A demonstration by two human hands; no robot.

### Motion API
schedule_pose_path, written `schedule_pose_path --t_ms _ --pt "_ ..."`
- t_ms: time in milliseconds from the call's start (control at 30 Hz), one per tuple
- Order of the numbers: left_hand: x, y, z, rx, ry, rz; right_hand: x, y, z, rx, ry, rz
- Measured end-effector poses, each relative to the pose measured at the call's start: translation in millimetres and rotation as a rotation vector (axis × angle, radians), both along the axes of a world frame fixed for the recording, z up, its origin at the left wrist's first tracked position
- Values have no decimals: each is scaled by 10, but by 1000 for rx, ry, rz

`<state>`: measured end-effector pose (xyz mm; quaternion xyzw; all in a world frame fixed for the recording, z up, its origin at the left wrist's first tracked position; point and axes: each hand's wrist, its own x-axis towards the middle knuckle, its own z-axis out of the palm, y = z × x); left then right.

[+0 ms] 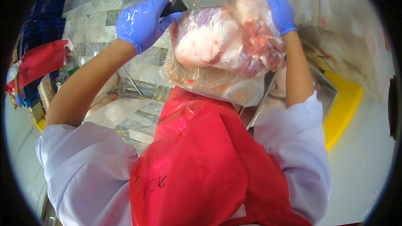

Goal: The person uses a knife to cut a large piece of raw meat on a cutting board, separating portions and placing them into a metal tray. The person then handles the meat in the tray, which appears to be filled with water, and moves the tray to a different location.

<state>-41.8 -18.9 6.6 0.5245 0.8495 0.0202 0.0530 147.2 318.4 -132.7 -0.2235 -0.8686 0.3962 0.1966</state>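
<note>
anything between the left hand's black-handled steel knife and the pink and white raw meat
Nothing visible stands between the black-handled steel knife in the blue-gloved left hand and the raw meat. Clear plastic wrap shows along the meat's near edge, away from the knife; the blue-gloved right hand is at the meat's right side.

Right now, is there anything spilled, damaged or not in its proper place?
Nothing plainly stands out as spilled or damaged. Perhaps slightly untidy: small red specks show at the clear plastic, apart from the large meat.

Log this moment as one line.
left gloved hand: gripping black-handled knife | right gloved hand: on raw meat | clear plastic: beneath meat
</note>
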Motion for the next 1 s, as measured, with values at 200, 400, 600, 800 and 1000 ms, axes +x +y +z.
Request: schedule_pose_path --t_ms 200,400,600,800,1000 --pt "-47 -65 -318 103 -109 30 129 160 -111 266 -33 63" --pt "-48 -125 -448 138 -122 45 84 74 -26 265 37 3" --pt "-8 23 12 102 -40 -11 1 -97 282 591 -120 -143" --pt "34 110 147 78 -40 -50 46 -236 662 493 -275 -159" --pt "-2 169 167 36 -30 -102 465 -563 988 565 -245 -11"
